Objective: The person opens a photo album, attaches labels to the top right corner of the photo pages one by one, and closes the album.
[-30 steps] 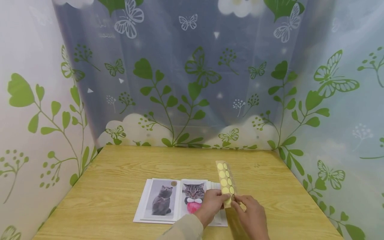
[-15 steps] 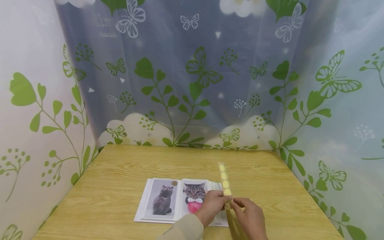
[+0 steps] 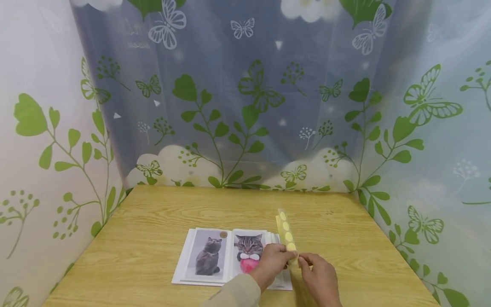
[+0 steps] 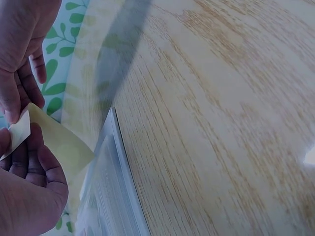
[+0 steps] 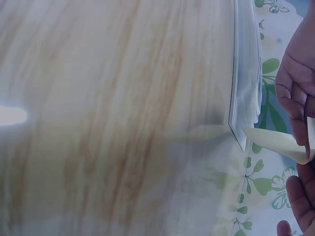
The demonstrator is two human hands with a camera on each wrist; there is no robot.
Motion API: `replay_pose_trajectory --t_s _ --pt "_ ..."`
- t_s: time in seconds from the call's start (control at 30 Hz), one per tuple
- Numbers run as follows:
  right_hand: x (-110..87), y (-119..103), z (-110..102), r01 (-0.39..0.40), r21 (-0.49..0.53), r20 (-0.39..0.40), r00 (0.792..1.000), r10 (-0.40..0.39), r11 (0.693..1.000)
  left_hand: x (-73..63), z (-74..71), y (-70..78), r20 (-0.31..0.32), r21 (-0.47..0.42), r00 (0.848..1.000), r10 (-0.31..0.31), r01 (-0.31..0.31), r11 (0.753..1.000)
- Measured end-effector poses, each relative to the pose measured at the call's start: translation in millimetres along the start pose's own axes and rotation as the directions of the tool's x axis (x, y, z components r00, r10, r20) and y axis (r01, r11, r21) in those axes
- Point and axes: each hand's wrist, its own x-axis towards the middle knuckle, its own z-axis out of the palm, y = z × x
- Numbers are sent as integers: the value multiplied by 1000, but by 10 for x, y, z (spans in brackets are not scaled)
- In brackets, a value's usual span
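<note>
A narrow yellowish sheet of round stickers (image 3: 286, 230) stands tilted above the right side of an open photo album (image 3: 230, 279). My left hand (image 3: 270, 262) grips its lower end, thumb over the front. From the right, my right hand (image 3: 320, 276) pinches the sheet's lower edge between thumb and forefinger. The left wrist view shows the sheet (image 4: 61, 142) bent, with a folded-over flap between the two hands. In the right wrist view, my right hand (image 5: 302, 199) is partly cut off by the frame. Whether a single sticker is between its fingertips is hidden.
The album's left page has a grey cat photo (image 3: 207, 256) with a round brown sticker (image 3: 223, 234) at its top right corner. A tabby cat photo (image 3: 248, 245) is partly behind my left hand. Patterned curtains (image 3: 245, 128) enclose the wooden table (image 3: 161, 213).
The sticker sheet has turned and bent, so one column of circles faces me instead of two. My right fingertips have shifted slightly along its edge. The album has stayed put.
</note>
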Motion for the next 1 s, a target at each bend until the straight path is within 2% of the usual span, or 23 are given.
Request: replay_pose_trajectory --t_s 0.23,0.47,0.73,0.87,1.0 --pt "14 -19 -4 -24 3 13 1000 24 1000 -2 -3 -1 -9 3 1000 0 0 1000" --pt "8 34 3 -18 60 -23 1000 19 998 10 -11 -2 -16 4 1000 0 0 1000" --pt "0 73 2 -33 132 -4 999 34 991 18 -29 22 -1 -10 1000 3 -3 1000" --pt "-2 76 4 -32 150 -3 999 33 988 12 -37 45 -5 2 1000 11 -11 1000" --pt "4 70 5 -63 162 -8 998 65 985 7 -33 59 -9 25 1000 9 -8 1000"
